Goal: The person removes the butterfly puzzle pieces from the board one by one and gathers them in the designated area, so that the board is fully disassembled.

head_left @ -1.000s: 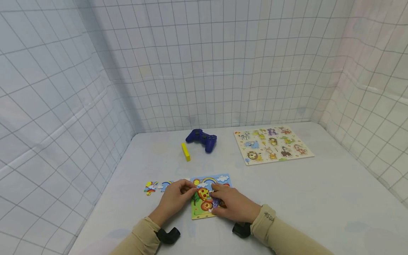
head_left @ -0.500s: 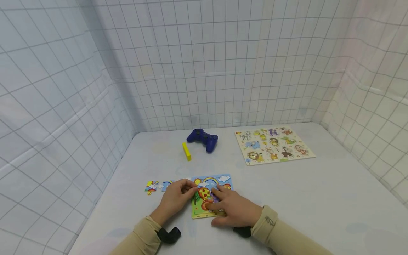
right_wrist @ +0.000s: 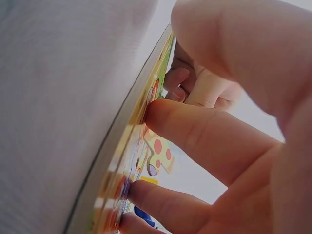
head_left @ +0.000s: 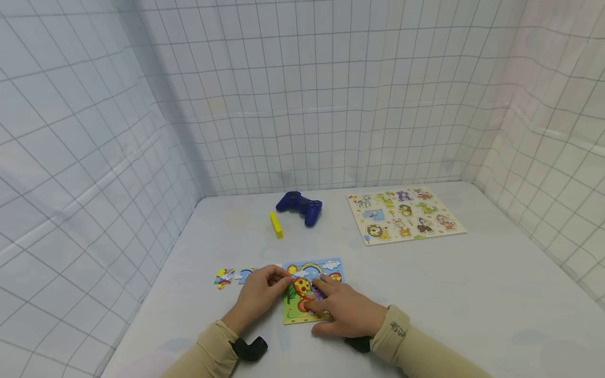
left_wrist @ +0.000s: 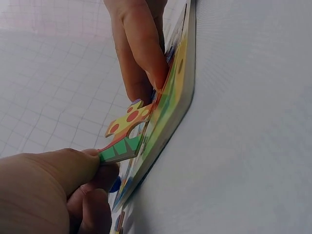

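The puzzle board point(head_left: 296, 318) looks glossy, possibly wood; the controller point(head_left: 302, 203) is smooth plastic, the right sleeve point(head_left: 425, 344) matt cloth.

A booth-like workspace (three sides visible): grid-patterned cloth walls point(head_left: 312, 121) around a white tabletop point(head_left: 454, 294).

red-spotted yellow-and-green puzzle piece point(left_wrist: 124, 133), dark blue controller point(head_left: 302, 204), yellow block point(head_left: 276, 225)

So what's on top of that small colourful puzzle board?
The right hand rests its fingers on the board, and the left hand pinches a tilted red-spotted piece over it. A printed sun, clouds and rainbow show; whatever the right hand covers can't be seen.
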